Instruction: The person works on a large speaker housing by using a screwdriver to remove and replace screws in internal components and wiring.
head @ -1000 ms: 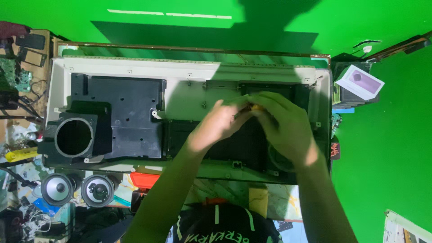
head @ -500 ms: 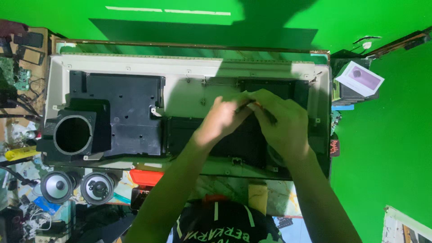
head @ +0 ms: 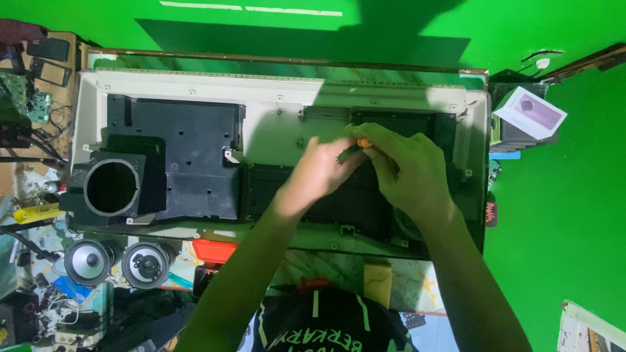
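Observation:
A large pale flat panel [head: 274,98] lies face down on the table, with black plastic housings [head: 176,150] fixed to its back. My left hand [head: 316,173] and my right hand [head: 407,169] meet over the black section at the panel's right middle. Between their fingertips shows a small tool with an orange handle [head: 362,141]; my right hand grips it, and my left fingers touch its tip. What the tool's tip rests on is hidden by my fingers.
A black square box with a round opening [head: 112,186] sits at the panel's left end. Two round speakers [head: 117,262] lie below it. Circuit boards and wires [head: 29,104] crowd the left edge. A white and purple box [head: 529,112] stands at the right.
Both hands stay together at the same spot on the panel's right part. The fingers shift slightly around the orange tool; nothing else has moved.

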